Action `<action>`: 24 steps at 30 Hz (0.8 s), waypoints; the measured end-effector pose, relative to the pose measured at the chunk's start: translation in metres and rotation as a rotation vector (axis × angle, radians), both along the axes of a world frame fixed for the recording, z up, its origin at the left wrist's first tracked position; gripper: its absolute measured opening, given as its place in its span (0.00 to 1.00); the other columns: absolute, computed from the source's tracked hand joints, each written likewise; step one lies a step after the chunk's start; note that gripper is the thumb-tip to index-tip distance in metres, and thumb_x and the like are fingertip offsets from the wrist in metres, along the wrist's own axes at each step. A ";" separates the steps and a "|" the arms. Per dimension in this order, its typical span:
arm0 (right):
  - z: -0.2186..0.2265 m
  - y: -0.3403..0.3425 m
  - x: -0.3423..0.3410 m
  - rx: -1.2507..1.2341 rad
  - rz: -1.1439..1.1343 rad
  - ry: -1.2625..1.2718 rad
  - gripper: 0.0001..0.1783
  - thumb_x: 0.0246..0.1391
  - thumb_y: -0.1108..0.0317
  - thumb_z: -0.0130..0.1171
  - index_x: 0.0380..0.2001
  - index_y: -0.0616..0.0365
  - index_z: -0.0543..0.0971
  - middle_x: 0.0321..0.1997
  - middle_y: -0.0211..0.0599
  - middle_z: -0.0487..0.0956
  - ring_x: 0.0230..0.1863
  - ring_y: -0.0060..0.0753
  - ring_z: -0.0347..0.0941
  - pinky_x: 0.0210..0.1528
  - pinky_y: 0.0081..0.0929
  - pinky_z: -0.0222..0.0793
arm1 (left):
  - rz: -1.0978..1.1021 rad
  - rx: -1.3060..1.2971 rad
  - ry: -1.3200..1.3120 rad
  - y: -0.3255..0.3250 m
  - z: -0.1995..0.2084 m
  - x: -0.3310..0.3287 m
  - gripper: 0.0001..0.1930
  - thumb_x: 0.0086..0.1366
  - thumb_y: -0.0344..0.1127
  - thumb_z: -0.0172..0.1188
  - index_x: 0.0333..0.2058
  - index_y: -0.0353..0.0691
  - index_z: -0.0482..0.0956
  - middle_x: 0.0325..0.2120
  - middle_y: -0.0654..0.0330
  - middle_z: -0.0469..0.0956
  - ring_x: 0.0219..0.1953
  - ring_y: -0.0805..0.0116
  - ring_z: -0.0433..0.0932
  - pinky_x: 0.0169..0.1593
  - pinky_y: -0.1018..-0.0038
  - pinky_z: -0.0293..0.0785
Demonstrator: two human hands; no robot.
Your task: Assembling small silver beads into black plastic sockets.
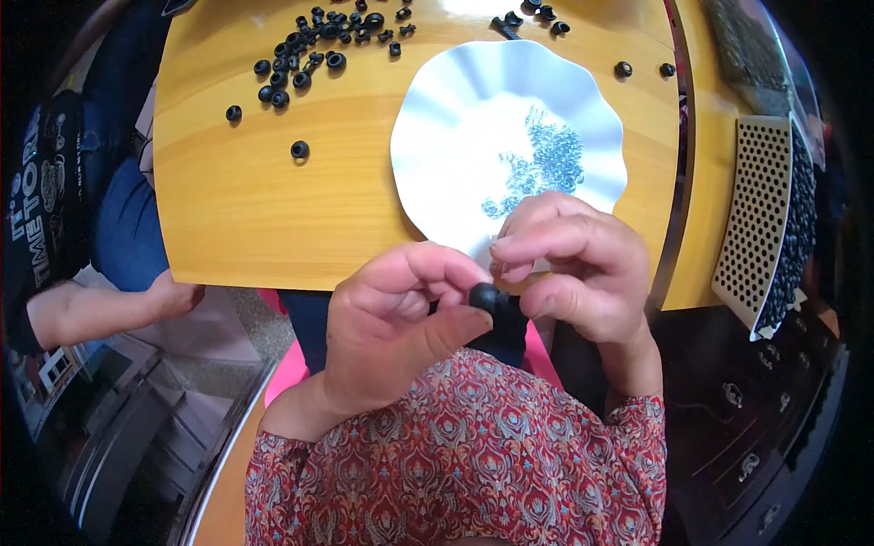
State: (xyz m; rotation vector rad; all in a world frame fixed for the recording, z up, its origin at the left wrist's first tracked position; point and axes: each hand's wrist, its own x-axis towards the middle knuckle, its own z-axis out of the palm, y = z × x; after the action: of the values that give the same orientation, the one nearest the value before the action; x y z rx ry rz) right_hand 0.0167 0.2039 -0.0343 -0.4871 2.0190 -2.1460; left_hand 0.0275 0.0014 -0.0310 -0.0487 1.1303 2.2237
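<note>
My left hand pinches a small black rounded part between thumb and fingertips, just off the table's near edge. My right hand is right beside it, with curled fingers close to the part. Whatever lies at the right fingertips is too small to make out. Beyond my hands stands a white wavy-rimmed plate. On its right side is a heap of tiny shiny metal pieces, which look like small rings or coils.
Many similar black parts are scattered over the far left of the wooden table. A few more black pieces lie at the far right. A perforated basket of dark parts stands at right. Another person's arm is at left.
</note>
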 end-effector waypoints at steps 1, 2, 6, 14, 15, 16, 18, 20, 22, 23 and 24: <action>0.003 0.001 0.001 -0.076 0.004 -0.092 0.20 0.41 0.67 0.69 0.38 0.66 0.79 0.31 0.36 0.75 0.34 0.30 0.71 0.36 0.27 0.65 | -0.022 -0.038 0.098 0.000 0.004 0.001 0.15 0.58 0.20 0.60 0.44 0.31 0.72 0.34 0.64 0.74 0.33 0.83 0.69 0.37 0.87 0.66; 0.007 -0.002 0.004 -0.130 0.009 -0.179 0.21 0.41 0.64 0.69 0.38 0.66 0.80 0.31 0.35 0.74 0.34 0.29 0.70 0.36 0.25 0.64 | -0.044 -0.075 0.196 0.000 0.007 0.003 0.15 0.58 0.19 0.60 0.45 0.32 0.72 0.35 0.64 0.74 0.33 0.82 0.69 0.37 0.86 0.66; 0.008 -0.001 0.000 -0.134 0.064 -0.156 0.22 0.40 0.61 0.69 0.38 0.63 0.82 0.31 0.33 0.73 0.33 0.28 0.68 0.35 0.23 0.63 | -0.079 0.011 0.103 0.001 0.004 -0.004 0.15 0.58 0.19 0.60 0.45 0.32 0.72 0.37 0.63 0.74 0.35 0.80 0.71 0.40 0.85 0.68; 0.021 0.003 -0.014 0.254 0.287 0.203 0.23 0.41 0.60 0.68 0.44 0.56 0.81 0.30 0.31 0.72 0.32 0.28 0.67 0.32 0.23 0.62 | -0.211 0.155 -0.406 -0.011 0.003 -0.009 0.13 0.59 0.24 0.60 0.43 0.32 0.73 0.36 0.59 0.77 0.38 0.75 0.76 0.43 0.81 0.72; 0.023 0.002 -0.013 0.257 0.289 0.231 0.23 0.41 0.60 0.68 0.44 0.56 0.81 0.30 0.31 0.72 0.32 0.28 0.67 0.32 0.23 0.62 | -0.207 0.153 -0.378 -0.011 0.006 -0.009 0.13 0.59 0.24 0.60 0.43 0.32 0.73 0.36 0.59 0.77 0.38 0.75 0.76 0.43 0.81 0.72; 0.021 0.001 -0.010 0.334 0.270 0.377 0.24 0.43 0.62 0.66 0.46 0.56 0.80 0.30 0.33 0.72 0.31 0.30 0.68 0.31 0.24 0.63 | -0.207 0.156 -0.393 -0.009 0.009 -0.007 0.12 0.60 0.25 0.60 0.43 0.32 0.73 0.36 0.59 0.77 0.38 0.75 0.76 0.44 0.80 0.72; 0.029 0.005 -0.013 0.531 0.422 0.494 0.26 0.46 0.67 0.63 0.50 0.62 0.76 0.34 0.37 0.74 0.30 0.32 0.68 0.30 0.27 0.64 | -0.207 0.199 -0.358 -0.008 0.010 -0.006 0.10 0.63 0.29 0.57 0.42 0.33 0.74 0.35 0.60 0.77 0.39 0.75 0.75 0.46 0.79 0.71; 0.033 0.005 -0.008 0.553 0.368 0.571 0.25 0.45 0.68 0.62 0.49 0.66 0.76 0.35 0.37 0.74 0.30 0.32 0.67 0.30 0.27 0.64 | -0.213 0.222 -0.340 -0.007 0.008 -0.002 0.10 0.63 0.30 0.57 0.41 0.33 0.74 0.35 0.60 0.77 0.39 0.74 0.75 0.46 0.79 0.71; 0.034 0.003 -0.006 0.563 0.312 0.658 0.26 0.43 0.71 0.61 0.47 0.74 0.74 0.34 0.36 0.72 0.30 0.33 0.67 0.29 0.28 0.65 | -0.231 0.254 -0.377 -0.008 0.004 0.001 0.10 0.64 0.31 0.57 0.41 0.32 0.74 0.36 0.59 0.76 0.40 0.73 0.74 0.47 0.80 0.69; 0.032 0.002 -0.005 0.566 0.314 0.674 0.26 0.43 0.71 0.61 0.47 0.74 0.74 0.34 0.36 0.72 0.30 0.33 0.67 0.29 0.28 0.65 | -0.228 0.255 -0.360 -0.009 0.006 0.001 0.10 0.64 0.31 0.57 0.41 0.32 0.74 0.36 0.59 0.76 0.40 0.73 0.74 0.47 0.80 0.69; 0.027 0.001 -0.002 0.527 0.306 0.677 0.26 0.43 0.71 0.61 0.47 0.74 0.74 0.33 0.36 0.72 0.31 0.34 0.67 0.29 0.28 0.65 | -0.222 0.276 -0.383 -0.009 0.007 0.002 0.10 0.63 0.31 0.57 0.41 0.32 0.74 0.36 0.59 0.76 0.40 0.73 0.74 0.47 0.79 0.69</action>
State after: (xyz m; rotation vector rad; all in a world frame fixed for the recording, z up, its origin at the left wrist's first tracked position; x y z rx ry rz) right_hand 0.0144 0.2047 -0.0075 -1.4483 2.4841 -1.2830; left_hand 0.0292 -0.0074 -0.0236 -0.2129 0.5888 2.0378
